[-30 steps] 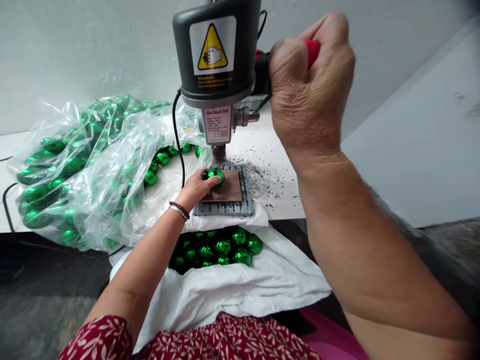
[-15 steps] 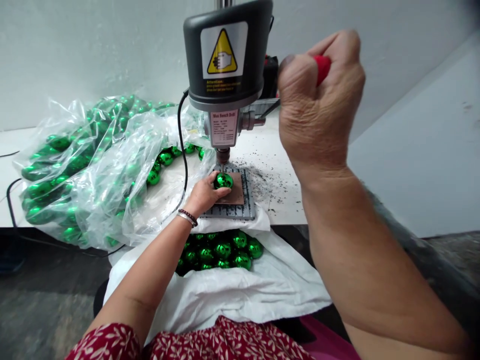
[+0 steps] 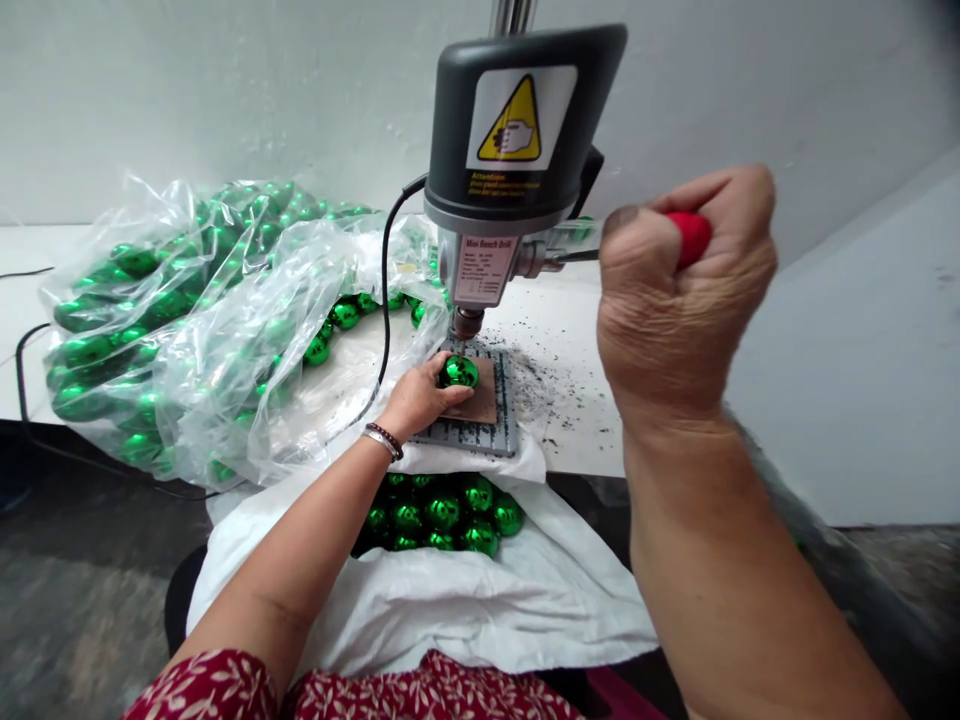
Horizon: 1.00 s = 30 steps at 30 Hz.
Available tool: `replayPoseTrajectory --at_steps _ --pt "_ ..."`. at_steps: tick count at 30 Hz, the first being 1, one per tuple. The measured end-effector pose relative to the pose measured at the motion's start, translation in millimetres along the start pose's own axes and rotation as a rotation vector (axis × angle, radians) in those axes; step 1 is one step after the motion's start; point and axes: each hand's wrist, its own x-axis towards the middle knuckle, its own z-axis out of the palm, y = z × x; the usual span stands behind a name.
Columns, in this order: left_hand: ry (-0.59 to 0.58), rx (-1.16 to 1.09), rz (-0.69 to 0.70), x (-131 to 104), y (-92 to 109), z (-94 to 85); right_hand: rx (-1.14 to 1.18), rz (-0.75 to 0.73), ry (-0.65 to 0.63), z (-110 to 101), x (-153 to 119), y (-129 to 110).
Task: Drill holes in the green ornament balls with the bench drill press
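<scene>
A shiny green bauble (image 3: 460, 372) sits on a brown board (image 3: 481, 396) on the base of a bench drill (image 3: 510, 190). My left hand (image 3: 420, 396) is closed on it, thumb in front and fingers at its left and back. The drill bit comes down at the top of the bauble; I cannot tell how deep it is. My right hand (image 3: 686, 290) is wrapped round the red knob (image 3: 691, 240) of the drill's feed lever. Below the table edge, several more green baubles (image 3: 442, 510) lie in a white cloth (image 3: 480, 610) over my lap.
Clear plastic bags (image 3: 225, 330) with many green baubles cover the left of the white table (image 3: 577, 400). A black cable (image 3: 386, 290) hangs from the drill head. Dark shavings (image 3: 536, 365) are scattered to the right of the drill's grey base (image 3: 506, 435).
My right hand has pulled the lever lower. The whole scene has shifted right as my view turned; my left hand keeps hold of the bauble under the bit.
</scene>
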Motion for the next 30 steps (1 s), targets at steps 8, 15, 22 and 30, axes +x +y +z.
replayPoseTrajectory --at_steps 8,15,22,30 --pt "-0.025 0.022 -0.034 -1.8 3.0 -1.9 0.034 0.024 -0.01 -4.1 -12.3 0.1" --pt "-0.022 0.046 -0.027 -3.6 6.3 -2.2 0.033 -0.002 0.003 -3.5 -17.1 2.3" --pt "-0.022 0.058 -0.016 -3.9 2.8 -0.8 0.032 -0.017 -0.002 -2.7 -31.0 11.7" --pt "-0.02 0.01 -0.005 -3.1 -0.4 1.3 -0.024 -0.059 0.059 -0.4 -45.0 17.0"
